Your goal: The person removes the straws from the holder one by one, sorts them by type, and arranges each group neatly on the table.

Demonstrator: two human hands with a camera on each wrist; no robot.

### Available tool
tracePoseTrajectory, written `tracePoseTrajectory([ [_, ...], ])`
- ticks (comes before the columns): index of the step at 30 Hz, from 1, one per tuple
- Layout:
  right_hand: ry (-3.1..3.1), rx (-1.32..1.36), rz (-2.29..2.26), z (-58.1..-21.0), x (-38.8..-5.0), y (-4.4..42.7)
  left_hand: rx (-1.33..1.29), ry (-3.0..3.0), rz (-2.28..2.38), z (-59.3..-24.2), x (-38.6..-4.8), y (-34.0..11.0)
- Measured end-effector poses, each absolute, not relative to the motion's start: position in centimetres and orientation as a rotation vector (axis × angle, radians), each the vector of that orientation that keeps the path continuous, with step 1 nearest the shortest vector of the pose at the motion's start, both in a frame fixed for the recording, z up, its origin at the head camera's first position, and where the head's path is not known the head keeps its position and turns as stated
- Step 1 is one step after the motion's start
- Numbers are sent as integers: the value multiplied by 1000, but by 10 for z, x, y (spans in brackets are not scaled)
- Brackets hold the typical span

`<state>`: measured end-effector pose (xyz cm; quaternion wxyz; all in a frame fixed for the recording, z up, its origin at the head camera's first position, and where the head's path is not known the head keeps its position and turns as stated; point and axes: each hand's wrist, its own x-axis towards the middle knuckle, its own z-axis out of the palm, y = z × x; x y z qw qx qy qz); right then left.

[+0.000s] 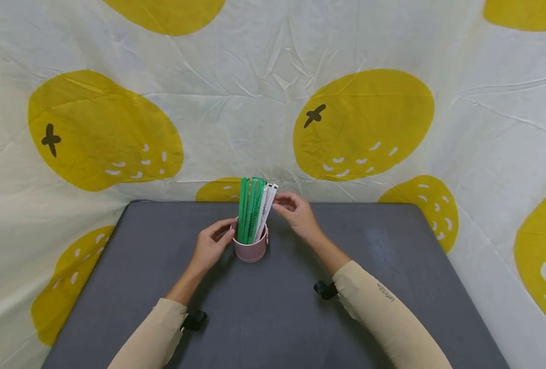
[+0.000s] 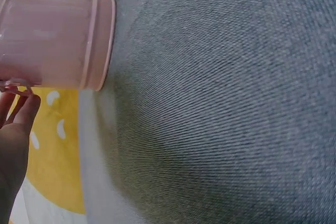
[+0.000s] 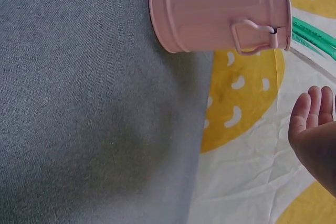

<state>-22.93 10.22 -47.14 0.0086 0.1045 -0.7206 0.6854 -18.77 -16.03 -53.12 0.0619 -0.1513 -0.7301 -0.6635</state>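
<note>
A small pink metal bucket [image 1: 250, 251] with side handles stands upright on the table. Slim green packets [image 1: 249, 210] and white packets [image 1: 265, 210] stick up out of it, leaning slightly right. My left hand [image 1: 210, 246] holds the bucket's left side; in the left wrist view, its fingers [image 2: 27, 109] are at the side handle. Beside the upper white packets is my right hand [image 1: 298, 215], thumb and forefinger apart at their edge; whether they touch is unclear. Three loosely bent fingers of it [image 3: 313, 109] show in the right wrist view, clear of the bucket.
A dark grey cloth-covered table [image 1: 273, 312] lies under the bucket. Behind it and along its sides hangs a white sheet [image 1: 249, 128] printed with large yellow fruit shapes. The bucket stands toward the table's back edge.
</note>
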Motion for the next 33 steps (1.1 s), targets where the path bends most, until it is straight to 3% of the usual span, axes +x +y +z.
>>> tracePoseTrajectory([
  [15,-2187,184,2087,-479,-236,84,-460,-2196,-2028,-535,-190,-159],
  [33,-2237,206,1984,-479,-239,78,-483,-2193,-2039,-538,-191,-161],
])
